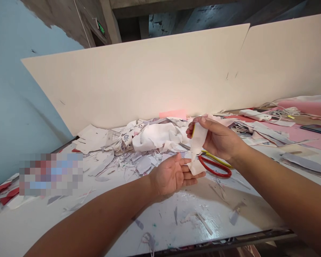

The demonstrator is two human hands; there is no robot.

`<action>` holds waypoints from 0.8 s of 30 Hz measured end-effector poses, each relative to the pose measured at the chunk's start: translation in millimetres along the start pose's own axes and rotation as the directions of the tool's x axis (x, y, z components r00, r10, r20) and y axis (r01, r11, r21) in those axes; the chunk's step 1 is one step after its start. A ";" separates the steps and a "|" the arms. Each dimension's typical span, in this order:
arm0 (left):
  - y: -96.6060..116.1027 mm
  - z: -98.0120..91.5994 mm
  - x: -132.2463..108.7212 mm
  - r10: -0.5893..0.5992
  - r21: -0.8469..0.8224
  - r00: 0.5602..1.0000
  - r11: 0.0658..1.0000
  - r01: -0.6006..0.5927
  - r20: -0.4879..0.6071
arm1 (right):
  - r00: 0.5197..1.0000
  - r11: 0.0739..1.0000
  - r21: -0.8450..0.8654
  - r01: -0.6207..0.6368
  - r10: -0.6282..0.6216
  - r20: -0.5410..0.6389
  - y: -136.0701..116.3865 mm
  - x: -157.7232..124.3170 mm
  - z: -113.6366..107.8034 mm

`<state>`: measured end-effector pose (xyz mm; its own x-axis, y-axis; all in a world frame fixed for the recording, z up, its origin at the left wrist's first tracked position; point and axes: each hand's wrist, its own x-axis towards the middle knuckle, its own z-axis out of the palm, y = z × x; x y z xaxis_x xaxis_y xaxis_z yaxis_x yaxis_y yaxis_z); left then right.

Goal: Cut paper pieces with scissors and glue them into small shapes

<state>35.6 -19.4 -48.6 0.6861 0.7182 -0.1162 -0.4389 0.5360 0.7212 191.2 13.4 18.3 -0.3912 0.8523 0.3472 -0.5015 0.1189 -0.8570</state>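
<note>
My right hand pinches a thin white strip between thumb and fingers, above the table. A narrow yellow edge shows beside its fingertips; what it belongs to I cannot make out. The strip hangs down, twisted in its middle, and its lower end meets the fingers of my left hand. That hand is palm up, with its fingers stretched out. Scissors with one red and one yellow handle lie just behind and below the strip, their blades partly hidden by it.
White scraps and a crumpled white heap lie along the back of the table. Behind them stands a cream panel. To the right are a white power strip, cables, pink sheets and a dark phone. One patch at left is pixelated.
</note>
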 end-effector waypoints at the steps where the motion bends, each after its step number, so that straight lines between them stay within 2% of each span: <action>1: 0.1 0.3 -0.1 -0.002 0.001 1.000 1.000 0.002 -0.002 | 1.000 1.000 0.012 -0.007 0.007 0.001 -0.2 -0.5 0.7; 6: 0.8 1.0 -0.7 -0.002 0.024 1.000 1.000 0.002 0.016 | 0.997 0.995 0.063 -0.077 0.078 -0.005 3.1 -3.0 8.1; 15: 0.3 -1.2 0.4 -0.008 -0.003 1.000 1.000 0.008 0.012 | 0.982 0.996 0.085 -0.023 0.039 -0.183 12.5 -4.6 17.6; 24: -0.5 -2.4 0.2 -0.003 -0.026 1.000 1.000 0.004 0.029 | 0.975 0.998 0.069 0.015 0.001 -0.222 10.7 -2.6 20.2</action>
<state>34.6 -18.5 -50.6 0.7042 0.7031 -0.0987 -0.4508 0.5501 0.7029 171.2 2.2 15.9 -0.2103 0.9444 0.2527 -0.5592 0.0958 -0.8235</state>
